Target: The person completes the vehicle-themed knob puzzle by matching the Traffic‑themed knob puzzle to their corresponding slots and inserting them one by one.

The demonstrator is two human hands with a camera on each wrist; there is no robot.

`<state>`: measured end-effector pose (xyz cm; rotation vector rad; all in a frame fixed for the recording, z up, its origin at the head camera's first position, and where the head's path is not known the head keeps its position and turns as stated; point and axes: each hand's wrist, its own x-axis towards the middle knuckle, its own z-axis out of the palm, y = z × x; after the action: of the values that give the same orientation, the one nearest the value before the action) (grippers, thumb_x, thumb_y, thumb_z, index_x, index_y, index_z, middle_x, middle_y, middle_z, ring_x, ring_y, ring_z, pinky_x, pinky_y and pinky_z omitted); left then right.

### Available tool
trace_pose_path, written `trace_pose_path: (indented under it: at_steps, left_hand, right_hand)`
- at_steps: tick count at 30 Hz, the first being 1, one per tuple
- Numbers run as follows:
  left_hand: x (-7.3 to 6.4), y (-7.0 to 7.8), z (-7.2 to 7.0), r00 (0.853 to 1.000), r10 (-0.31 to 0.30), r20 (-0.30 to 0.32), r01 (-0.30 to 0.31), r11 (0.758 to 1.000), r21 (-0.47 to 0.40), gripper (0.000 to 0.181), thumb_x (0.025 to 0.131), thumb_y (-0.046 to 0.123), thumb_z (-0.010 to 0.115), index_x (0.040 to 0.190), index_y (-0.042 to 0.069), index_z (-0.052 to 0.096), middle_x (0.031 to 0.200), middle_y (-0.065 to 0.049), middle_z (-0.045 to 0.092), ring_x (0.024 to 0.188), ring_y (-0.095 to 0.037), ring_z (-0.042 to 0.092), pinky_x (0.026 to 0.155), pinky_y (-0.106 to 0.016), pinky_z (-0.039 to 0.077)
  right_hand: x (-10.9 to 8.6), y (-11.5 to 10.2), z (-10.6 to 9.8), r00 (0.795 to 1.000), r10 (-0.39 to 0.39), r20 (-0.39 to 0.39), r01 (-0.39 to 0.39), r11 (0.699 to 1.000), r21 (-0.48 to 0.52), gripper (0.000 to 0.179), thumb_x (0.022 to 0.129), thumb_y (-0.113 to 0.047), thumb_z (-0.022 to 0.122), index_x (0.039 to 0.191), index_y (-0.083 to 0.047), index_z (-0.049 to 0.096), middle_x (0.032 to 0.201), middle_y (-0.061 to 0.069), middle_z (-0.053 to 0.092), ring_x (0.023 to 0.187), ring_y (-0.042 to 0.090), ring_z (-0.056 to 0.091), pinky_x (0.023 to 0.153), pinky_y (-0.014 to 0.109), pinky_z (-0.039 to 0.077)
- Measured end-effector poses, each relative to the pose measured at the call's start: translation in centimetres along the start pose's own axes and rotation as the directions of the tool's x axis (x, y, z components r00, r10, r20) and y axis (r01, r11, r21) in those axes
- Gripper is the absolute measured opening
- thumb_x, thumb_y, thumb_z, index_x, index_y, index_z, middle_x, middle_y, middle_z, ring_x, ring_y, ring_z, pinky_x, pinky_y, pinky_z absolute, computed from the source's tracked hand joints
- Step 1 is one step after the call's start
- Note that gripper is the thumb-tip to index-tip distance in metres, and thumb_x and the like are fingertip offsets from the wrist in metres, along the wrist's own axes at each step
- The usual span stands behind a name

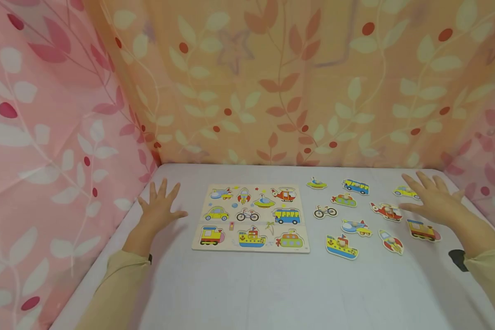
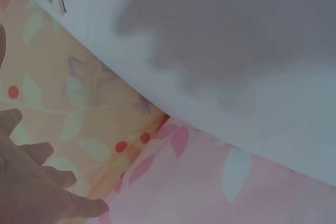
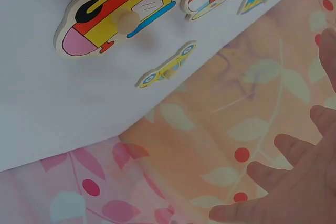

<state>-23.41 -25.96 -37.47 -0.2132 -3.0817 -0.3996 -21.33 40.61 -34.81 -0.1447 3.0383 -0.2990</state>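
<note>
Saw floral cloth (image 1: 239, 101) behind a white tabletop (image 1: 251, 293); found loose pieces (image 1: 356, 228) right of the puzzle board (image 1: 239, 225); held left hand (image 1: 158, 211) spread left of the board, right hand (image 1: 436, 202) spread well right; judged fitting not yet begun; seemingly called for pinching a knob (image 3: 127, 22).

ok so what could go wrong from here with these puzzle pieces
The spread right hand appears close to the yellow car piece and helicopter piece in the head view, so a careless sweep might knock them.

The car piece lies near the far edge of the table; a nudge could push it that way.

The rocket piece lies tilted while the board's rocket picture points up, so it might not fit without turning.
</note>
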Motion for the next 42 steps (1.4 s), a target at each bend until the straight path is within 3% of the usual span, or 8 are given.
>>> trace_pose_path:
  at_steps: [4, 11, 16, 19, 24, 33, 42]
  left_hand:
    - [0.07, 0.03, 0.21, 1.0, 0.003, -0.001, -0.003, 1.0, -0.005, 0.09, 0.085, 0.036, 0.074, 0.152, 0.005, 0.023, 0.156, -0.031, 0.0, 0.138, -0.056, -0.013, 0.094, -0.082, -0.005]
    - [0.21, 0.29, 0.11, 1.0, 0.02, -0.018, -0.02, 1.0, -0.007, 0.089, 0.085, 0.035, 0.074, 0.152, 0.005, 0.024, 0.156, -0.032, 0.001, 0.138, -0.057, -0.012, 0.094, -0.083, -0.005]
    - [0.11, 0.28, -0.05, 1.0, 0.017, -0.011, -0.017, 1.0, 0.005, 0.088, 0.085, 0.034, 0.074, 0.152, 0.005, 0.025, 0.156, -0.032, 0.001, 0.139, -0.056, -0.012, 0.094, -0.083, -0.002]
    - [0.04, 0.16, -0.02, 1.0, 0.019, -0.006, -0.019, 1.0, 0.014, 0.088, 0.085, 0.035, 0.074, 0.152, 0.005, 0.025, 0.156, -0.032, 0.002, 0.139, -0.057, -0.01, 0.095, -0.083, -0.001]
    - [0.02, -0.01, 0.06, 1.0, 0.029, -0.008, -0.029, 1.0, 0.009, 0.088, 0.084, 0.036, 0.074, 0.151, 0.005, 0.025, 0.156, -0.032, 0.002, 0.138, -0.057, -0.009, 0.094, -0.083, -0.002]
    - [-0.16, 0.04, -0.05, 0.999, 0.047, -0.022, -0.047, 0.999, 0.001, 0.088, 0.084, 0.037, 0.074, 0.15, 0.004, 0.026, 0.155, -0.033, 0.005, 0.138, -0.059, -0.006, 0.094, -0.084, 0.001]
    - [-0.46, -0.29, 0.27, 0.999, 0.053, 0.013, -0.053, 0.999, -0.013, 0.089, 0.085, 0.037, 0.074, 0.152, 0.004, 0.024, 0.155, -0.033, 0.003, 0.138, -0.057, -0.008, 0.094, -0.083, -0.002]
  right_hand:
    - [-0.11, 0.14, 0.1, 1.0, -0.002, 0.006, 0.002, 1.0, -0.005, 0.103, 0.087, -0.056, 0.063, 0.154, -0.005, 0.002, 0.15, 0.039, -0.004, 0.129, 0.066, -0.01, 0.08, 0.085, -0.014]
    - [-0.13, 0.48, 0.35, 1.0, 0.008, 0.013, -0.008, 1.0, 0.005, 0.104, 0.086, -0.056, 0.064, 0.154, -0.006, 0.001, 0.15, 0.038, -0.003, 0.129, 0.066, -0.009, 0.079, 0.086, -0.013]
    - [-0.11, 0.61, 0.5, 0.999, 0.016, 0.033, -0.017, 1.0, 0.014, 0.123, 0.072, -0.084, 0.051, 0.154, -0.007, 0.002, 0.15, 0.038, -0.004, 0.129, 0.066, -0.01, 0.079, 0.086, -0.014]
    - [-0.07, 0.62, 0.62, 0.999, 0.015, 0.034, -0.016, 1.0, 0.012, 0.128, 0.066, -0.089, 0.046, 0.154, -0.007, 0.003, 0.151, 0.037, -0.003, 0.129, 0.066, -0.01, 0.079, 0.086, -0.013]
    - [-0.18, 0.52, 0.71, 0.999, 0.006, 0.032, -0.006, 1.0, -0.003, 0.115, 0.078, -0.076, 0.056, 0.154, -0.006, 0.005, 0.15, 0.038, 0.001, 0.13, 0.066, -0.004, 0.08, 0.087, -0.01]
    - [-0.22, 0.42, 0.33, 1.0, -0.013, 0.002, 0.013, 1.0, -0.017, 0.099, 0.088, -0.049, 0.066, 0.154, -0.006, 0.006, 0.149, 0.038, 0.005, 0.13, 0.065, 0.0, 0.082, 0.088, -0.005]
    - [-0.2, 0.03, 0.37, 0.995, -0.056, -0.078, 0.053, 0.998, -0.038, 0.09, 0.09, -0.044, 0.065, 0.154, -0.006, 0.013, 0.147, 0.038, 0.015, 0.129, 0.062, 0.011, 0.084, 0.088, 0.005]
